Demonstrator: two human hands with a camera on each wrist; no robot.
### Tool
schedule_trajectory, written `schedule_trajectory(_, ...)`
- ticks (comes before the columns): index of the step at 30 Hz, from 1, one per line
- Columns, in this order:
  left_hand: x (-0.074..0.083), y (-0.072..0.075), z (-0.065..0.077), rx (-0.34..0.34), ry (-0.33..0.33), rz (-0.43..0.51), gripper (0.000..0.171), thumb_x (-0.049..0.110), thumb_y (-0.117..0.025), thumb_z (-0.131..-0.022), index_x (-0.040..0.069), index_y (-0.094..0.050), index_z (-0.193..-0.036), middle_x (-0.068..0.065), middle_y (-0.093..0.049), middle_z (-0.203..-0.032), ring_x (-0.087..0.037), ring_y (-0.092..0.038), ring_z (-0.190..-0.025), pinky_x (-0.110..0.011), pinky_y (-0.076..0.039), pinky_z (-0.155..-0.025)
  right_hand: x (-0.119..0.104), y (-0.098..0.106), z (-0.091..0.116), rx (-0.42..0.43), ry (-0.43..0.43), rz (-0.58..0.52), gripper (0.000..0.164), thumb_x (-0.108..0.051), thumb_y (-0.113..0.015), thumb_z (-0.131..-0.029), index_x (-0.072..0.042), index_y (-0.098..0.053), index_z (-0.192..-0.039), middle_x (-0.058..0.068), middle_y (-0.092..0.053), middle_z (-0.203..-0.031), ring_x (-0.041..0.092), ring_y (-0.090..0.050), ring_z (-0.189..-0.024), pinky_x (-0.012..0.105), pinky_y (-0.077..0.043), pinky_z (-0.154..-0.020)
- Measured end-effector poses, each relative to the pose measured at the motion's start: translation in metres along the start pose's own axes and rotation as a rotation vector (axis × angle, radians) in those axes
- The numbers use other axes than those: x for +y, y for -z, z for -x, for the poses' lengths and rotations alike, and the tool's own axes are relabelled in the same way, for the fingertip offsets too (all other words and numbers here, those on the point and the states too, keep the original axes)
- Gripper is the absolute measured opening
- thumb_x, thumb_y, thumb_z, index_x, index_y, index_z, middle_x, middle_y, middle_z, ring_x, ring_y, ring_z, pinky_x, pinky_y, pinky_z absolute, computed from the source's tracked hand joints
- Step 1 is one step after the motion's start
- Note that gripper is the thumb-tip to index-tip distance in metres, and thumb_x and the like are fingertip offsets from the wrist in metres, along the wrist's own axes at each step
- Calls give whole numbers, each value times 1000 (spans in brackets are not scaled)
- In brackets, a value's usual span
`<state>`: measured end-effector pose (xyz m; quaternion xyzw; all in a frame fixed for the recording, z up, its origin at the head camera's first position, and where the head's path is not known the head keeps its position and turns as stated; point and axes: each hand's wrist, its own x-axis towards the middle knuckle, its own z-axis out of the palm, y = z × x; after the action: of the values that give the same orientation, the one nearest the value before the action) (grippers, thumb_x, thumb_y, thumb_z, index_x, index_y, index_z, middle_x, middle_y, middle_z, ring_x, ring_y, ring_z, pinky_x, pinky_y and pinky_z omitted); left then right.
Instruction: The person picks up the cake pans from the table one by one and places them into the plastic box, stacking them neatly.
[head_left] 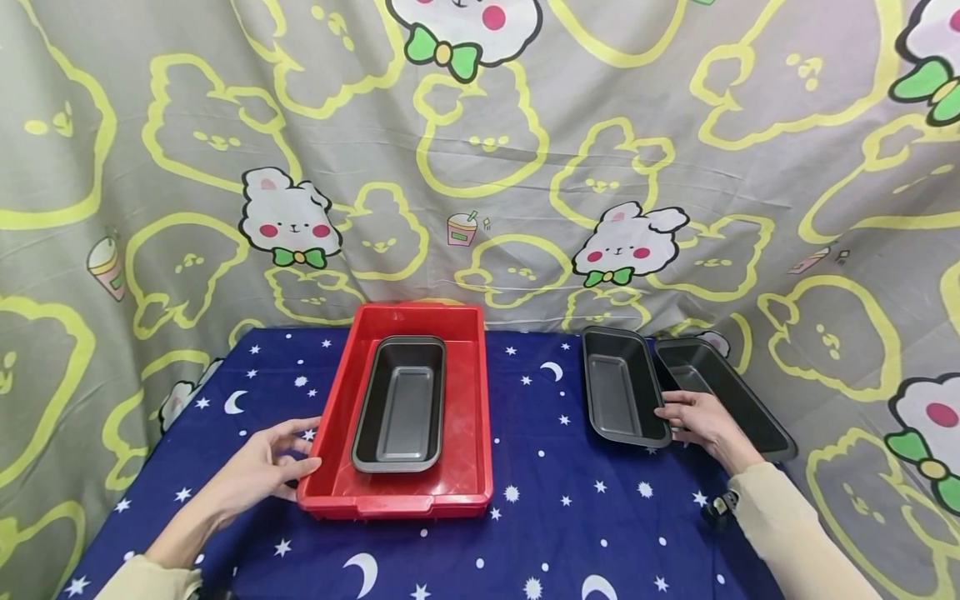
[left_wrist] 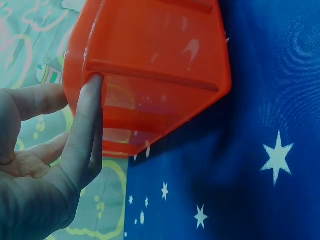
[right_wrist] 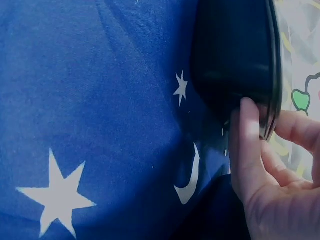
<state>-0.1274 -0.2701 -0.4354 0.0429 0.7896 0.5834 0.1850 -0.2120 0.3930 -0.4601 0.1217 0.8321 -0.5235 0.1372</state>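
Note:
A red plastic tray (head_left: 468, 417) sits left of centre on the table, with a dark loaf pan (head_left: 405, 408) inside it. My left hand (head_left: 258, 471) pinches the tray's left rim near the front corner; in the left wrist view, its fingers (left_wrist: 86, 117) lie against the outer wall. To the right stands a second dark loaf pan (head_left: 618, 396). My right hand (head_left: 708, 421) grips that pan's right rim, and in the right wrist view the fingers (right_wrist: 248, 132) press its outer side. A third loaf pan (head_left: 738, 396) lies beyond, partly hidden by the right hand.
A blue cloth (head_left: 540, 492) with white stars and moons covers the table. Behind the table hangs a grey curtain (head_left: 510, 183) with yellow outlines and rabbit faces, close to the back edges of the tray and pans.

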Motion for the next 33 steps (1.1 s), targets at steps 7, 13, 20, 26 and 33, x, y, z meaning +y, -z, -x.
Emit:
schedule_trajectory(7, 0, 0, 0, 2, 5, -1, 78, 9, -74, -97, -10, -31, -159, -25, -65, -114, -26, -77, -90, -49, -68, -71, 0, -1, -4, -23, -2, 16, 71, -16, -68, -100, 13, -35, -155, -12, -66, -96, 5, -59, -84, 23, -63, -69)
schedule_trajectory(13, 0, 0, 0, 2, 6, 2, 78, 8, -73, -97, -9, -30, -159, -29, -63, -117, -27, -77, -92, -49, -68, -71, -1, -1, -6, -40, -6, -26, 73, -14, -69, -99, 15, -32, -155, -13, -68, -88, 2, -64, -79, 22, -63, -65)
schedule_trajectory(20, 0, 0, 0, 8, -2, 1, 77, 8, -73, -97, -9, -30, -159, -30, -63, -118, -28, -77, -91, -48, -68, -70, 2, -5, -8, -87, 12, -140, 73, -9, -68, -99, 18, -28, -155, -12, -76, -91, 2, -72, -83, 23, -64, -67)
schedule_trajectory(26, 0, -1, 0, 16, 5, -12, 77, 9, -73, -97, -8, -31, -159, -30, -64, -119, -26, -77, -91, -48, -68, -70, 2, -10, -9, -64, 19, -168, 73, -8, -69, -98, 16, -30, -155, -14, -75, -88, 1, -72, -81, 21, -64, -66)
schedule_trajectory(33, -1, 0, 0, 17, 7, -20, 78, 10, -74, -97, -8, -31, -160, -29, -63, -120, -26, -76, -92, -48, -68, -70, -2, -20, -9, -82, 25, -260, 76, -4, -67, -98, 17, -24, -157, -10, -76, -91, 5, -75, -81, 24, -65, -71)
